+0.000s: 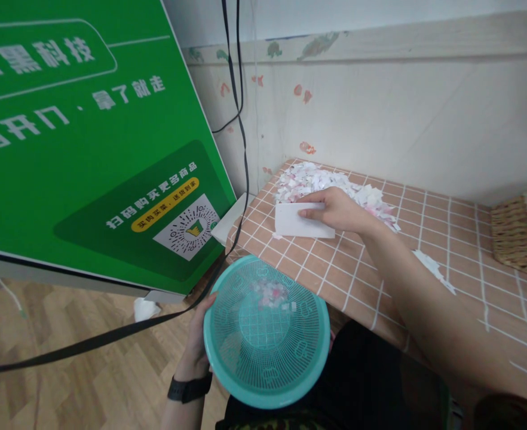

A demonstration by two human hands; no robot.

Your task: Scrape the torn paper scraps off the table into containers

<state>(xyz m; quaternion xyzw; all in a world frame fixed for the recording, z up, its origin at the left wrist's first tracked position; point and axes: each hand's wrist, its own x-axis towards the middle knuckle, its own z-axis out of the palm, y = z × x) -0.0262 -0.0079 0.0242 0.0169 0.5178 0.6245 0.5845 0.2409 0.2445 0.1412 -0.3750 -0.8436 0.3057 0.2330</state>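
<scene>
A round teal plastic strainer basket (267,399) is tilted just below the table's front edge. My left hand (198,334) grips its left rim, with most of the fingers hidden behind it. Small white and pink paper scraps (270,294) lie inside. Over the table, my right hand (340,209) pinches a stiff white card (290,223) between thumb and fingers, its long edge down near the tabletop. Directly behind the card spreads a heap of torn white and pink paper pieces (317,179).
A checked brown cloth covers the table (425,239) along the wall. One long white paper strip (434,272) lies near its front edge. A wicker basket (514,230) stands at far right. Black cables (245,155) hang beside a big green panel (88,149) at left.
</scene>
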